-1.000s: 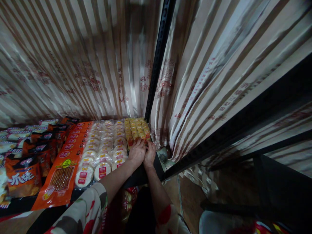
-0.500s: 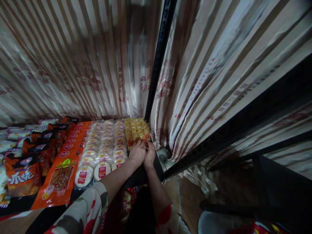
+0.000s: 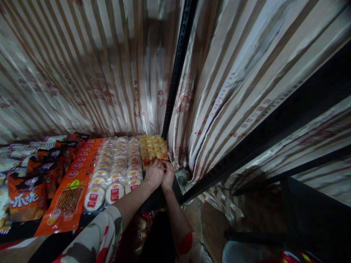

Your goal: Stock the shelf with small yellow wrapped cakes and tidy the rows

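Note:
Both my hands meet at the near end of a row of small yellow snack packets on a dark shelf. My left hand is curled over the nearest packets, fingers closed on them. Pressed against it, my right hand has its fingers bent around the same end of the row. What lies under the fingers is hidden. Clear bags of round white cakes with red labels lie just left of my hands.
Orange flat snack bags and darker orange bags fill the shelf's left side. A black upright post rises behind the packets. Striped shiny curtain hangs behind and to the right. A black shelf rail runs diagonally right.
Both hands stay at the near end of the yellow packets; they have shifted only slightly. The view has tilted a little.

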`<action>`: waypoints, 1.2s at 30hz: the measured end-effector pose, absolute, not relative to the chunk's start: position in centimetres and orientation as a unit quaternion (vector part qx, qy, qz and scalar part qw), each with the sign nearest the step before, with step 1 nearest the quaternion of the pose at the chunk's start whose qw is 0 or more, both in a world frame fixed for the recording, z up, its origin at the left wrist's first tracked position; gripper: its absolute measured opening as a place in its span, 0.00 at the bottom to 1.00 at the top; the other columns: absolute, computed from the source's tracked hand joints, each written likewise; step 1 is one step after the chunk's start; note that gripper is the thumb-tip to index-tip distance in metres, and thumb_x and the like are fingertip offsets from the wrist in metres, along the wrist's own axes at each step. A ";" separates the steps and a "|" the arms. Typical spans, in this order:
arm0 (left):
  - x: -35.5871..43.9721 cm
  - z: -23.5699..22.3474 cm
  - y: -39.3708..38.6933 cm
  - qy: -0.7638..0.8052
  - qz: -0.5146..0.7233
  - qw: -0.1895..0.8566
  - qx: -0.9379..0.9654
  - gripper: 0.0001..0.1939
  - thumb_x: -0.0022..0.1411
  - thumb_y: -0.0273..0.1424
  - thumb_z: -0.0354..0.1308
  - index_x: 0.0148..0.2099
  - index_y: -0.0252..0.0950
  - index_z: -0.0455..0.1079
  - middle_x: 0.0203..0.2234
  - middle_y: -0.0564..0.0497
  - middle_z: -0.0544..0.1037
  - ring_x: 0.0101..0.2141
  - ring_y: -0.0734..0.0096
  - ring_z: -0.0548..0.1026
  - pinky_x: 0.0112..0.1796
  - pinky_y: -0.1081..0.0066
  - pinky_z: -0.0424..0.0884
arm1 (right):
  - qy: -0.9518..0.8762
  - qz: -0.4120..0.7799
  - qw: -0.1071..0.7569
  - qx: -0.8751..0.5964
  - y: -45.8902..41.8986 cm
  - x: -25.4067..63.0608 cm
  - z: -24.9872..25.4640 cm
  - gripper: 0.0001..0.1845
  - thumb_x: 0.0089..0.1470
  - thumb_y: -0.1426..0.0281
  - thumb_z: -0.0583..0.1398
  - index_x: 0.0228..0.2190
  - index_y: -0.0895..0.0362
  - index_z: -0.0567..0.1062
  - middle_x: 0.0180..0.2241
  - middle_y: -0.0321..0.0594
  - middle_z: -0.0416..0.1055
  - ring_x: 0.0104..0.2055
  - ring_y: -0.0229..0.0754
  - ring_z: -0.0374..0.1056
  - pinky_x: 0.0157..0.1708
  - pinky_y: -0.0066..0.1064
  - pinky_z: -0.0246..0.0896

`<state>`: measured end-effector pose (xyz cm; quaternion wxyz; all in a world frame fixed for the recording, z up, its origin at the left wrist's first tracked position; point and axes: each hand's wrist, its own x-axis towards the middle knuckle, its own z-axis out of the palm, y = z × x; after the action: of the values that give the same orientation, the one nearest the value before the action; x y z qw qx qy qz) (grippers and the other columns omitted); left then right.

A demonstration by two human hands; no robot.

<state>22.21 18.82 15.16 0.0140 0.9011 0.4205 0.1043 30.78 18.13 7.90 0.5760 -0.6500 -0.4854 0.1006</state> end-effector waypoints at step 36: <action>15.3 15.1 8.0 0.477 0.167 0.220 0.835 0.16 0.60 0.22 0.45 0.48 0.34 0.66 0.42 0.46 0.72 0.44 0.70 0.70 0.48 0.71 0.66 | -0.521 0.149 0.465 -0.700 6.7 25.0 9.8 0.18 0.51 0.66 0.50 0.37 0.57 0.75 0.35 0.43 0.76 0.35 0.43 0.72 0.37 0.33 0.66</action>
<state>15.34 7.98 15.11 0.2198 0.8345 0.4769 0.1668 25.03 6.71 9.83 0.4650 -0.7004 -0.5207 0.1485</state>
